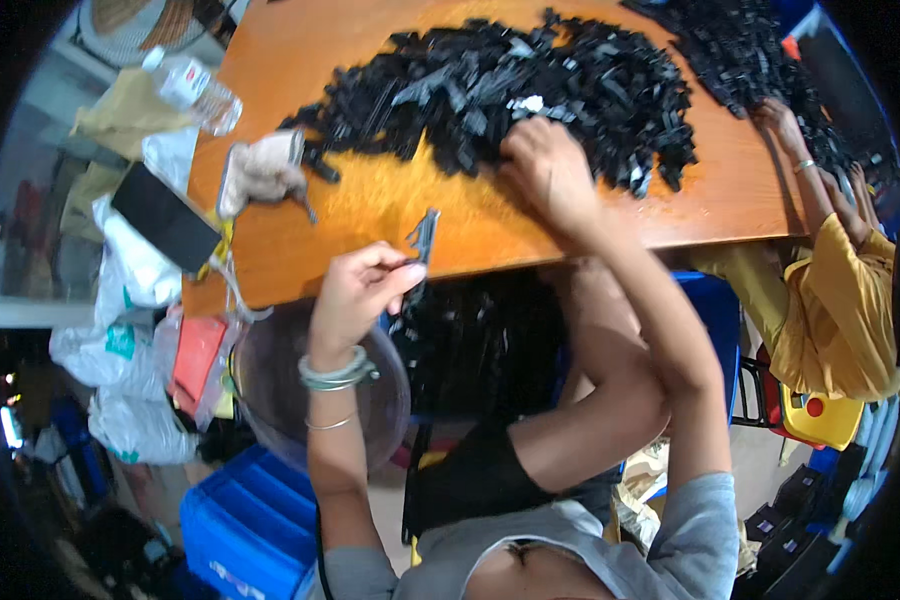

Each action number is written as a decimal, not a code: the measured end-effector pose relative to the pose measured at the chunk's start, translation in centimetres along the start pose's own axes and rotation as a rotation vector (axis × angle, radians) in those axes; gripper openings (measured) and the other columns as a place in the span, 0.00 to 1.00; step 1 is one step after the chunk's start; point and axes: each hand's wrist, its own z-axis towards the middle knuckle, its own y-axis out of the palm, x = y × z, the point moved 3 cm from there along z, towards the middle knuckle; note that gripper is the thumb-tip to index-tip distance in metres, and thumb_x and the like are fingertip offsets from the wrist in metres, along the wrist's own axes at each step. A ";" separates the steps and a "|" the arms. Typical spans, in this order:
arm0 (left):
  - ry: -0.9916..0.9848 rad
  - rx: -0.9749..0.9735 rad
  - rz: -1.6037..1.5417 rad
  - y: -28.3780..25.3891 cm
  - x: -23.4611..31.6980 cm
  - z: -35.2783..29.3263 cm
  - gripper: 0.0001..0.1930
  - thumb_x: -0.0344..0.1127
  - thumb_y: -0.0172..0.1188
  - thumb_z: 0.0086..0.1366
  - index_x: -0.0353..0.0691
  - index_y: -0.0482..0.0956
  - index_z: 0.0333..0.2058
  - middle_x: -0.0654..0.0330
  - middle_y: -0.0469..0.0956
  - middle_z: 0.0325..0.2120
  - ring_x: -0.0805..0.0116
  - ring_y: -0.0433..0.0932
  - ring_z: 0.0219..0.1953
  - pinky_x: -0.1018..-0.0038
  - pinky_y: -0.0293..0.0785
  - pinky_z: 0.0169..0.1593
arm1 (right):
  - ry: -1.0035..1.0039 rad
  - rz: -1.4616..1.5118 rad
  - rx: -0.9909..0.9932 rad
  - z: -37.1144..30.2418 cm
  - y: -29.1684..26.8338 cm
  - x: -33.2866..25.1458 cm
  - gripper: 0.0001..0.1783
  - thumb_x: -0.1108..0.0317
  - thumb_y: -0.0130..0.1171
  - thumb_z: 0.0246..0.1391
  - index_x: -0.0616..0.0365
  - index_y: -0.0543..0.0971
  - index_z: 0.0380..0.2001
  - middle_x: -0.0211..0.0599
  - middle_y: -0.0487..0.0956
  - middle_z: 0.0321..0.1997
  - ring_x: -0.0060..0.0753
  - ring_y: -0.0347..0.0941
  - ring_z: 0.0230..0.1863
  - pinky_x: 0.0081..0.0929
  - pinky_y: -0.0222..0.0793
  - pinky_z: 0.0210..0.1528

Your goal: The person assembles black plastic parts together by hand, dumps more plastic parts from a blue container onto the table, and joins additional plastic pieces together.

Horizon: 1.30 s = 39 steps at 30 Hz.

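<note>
My left hand (355,295) is closed in a pinch just off the table's front edge. It holds up a thin black plastic piece (425,238) with a small hooked side. On the wooden table (370,195) lies a wide heap of similar black plastic pieces (530,85). My right hand (550,168) is at the near edge of this heap, its fingers curled down toward the tabletop. Whatever those fingers hold, if anything, is hidden under the hand.
A crumpled cloth glove (262,172) and a clear bottle (195,92) lie at the table's left. Below stand a clear round tub (380,400) and a blue crate (255,525). At right, another person's hand (778,125) touches a second black heap (735,55).
</note>
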 end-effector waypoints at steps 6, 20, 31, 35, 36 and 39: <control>-0.318 0.117 0.237 -9.1 -10.9 -10.1 0.05 0.28 0.63 0.56 0.35 0.76 0.24 0.61 0.74 0.20 0.71 0.73 0.18 0.75 0.67 0.24 | -0.092 -0.085 -0.043 0.9 -0.1 -0.8 0.11 0.63 0.62 0.48 0.59 0.79 0.32 0.36 0.73 0.34 0.39 0.70 0.40 0.32 0.68 0.43; 0.634 0.348 0.548 -0.5 0.8 -3.1 0.11 0.24 0.68 0.50 0.33 0.74 0.31 0.54 0.75 0.30 0.61 0.75 0.30 0.73 0.72 0.34 | 0.671 0.844 0.069 -2.2 -1.3 -2.0 0.13 0.80 0.47 0.58 0.62 0.80 0.41 0.38 0.80 0.38 0.28 0.74 0.37 0.24 0.69 0.44; 0.621 0.132 0.629 1.8 -1.1 3.3 0.11 0.28 0.69 0.48 0.33 0.78 0.31 0.56 0.73 0.29 0.57 0.71 0.36 0.66 0.69 0.42 | 0.304 0.680 -0.158 -3.9 -2.4 -5.9 0.14 0.70 0.64 0.48 0.61 0.81 0.40 0.37 0.77 0.31 0.38 0.70 0.35 0.31 0.67 0.42; 0.620 0.160 0.653 1.7 -1.4 3.1 0.11 0.27 0.69 0.48 0.33 0.79 0.31 0.57 0.73 0.29 0.58 0.71 0.36 0.67 0.69 0.42 | 0.155 0.474 0.027 -4.0 -2.1 -7.2 0.10 0.68 0.66 0.45 0.61 0.80 0.31 0.37 0.72 0.32 0.42 0.67 0.35 0.34 0.65 0.40; 0.626 0.170 0.668 1.7 -1.4 3.2 0.11 0.27 0.69 0.48 0.33 0.79 0.31 0.57 0.73 0.29 0.58 0.71 0.36 0.67 0.69 0.42 | 0.146 0.421 0.004 -3.9 -1.6 -7.4 0.11 0.67 0.66 0.44 0.58 0.77 0.31 0.38 0.72 0.33 0.44 0.67 0.36 0.36 0.64 0.40; 0.642 0.174 0.677 1.9 -1.4 3.7 0.11 0.27 0.68 0.48 0.33 0.79 0.31 0.57 0.73 0.29 0.58 0.71 0.36 0.67 0.69 0.42 | 0.103 0.399 0.024 -4.3 -1.3 -7.4 0.14 0.65 0.66 0.45 0.57 0.75 0.34 0.38 0.72 0.34 0.44 0.68 0.37 0.36 0.64 0.40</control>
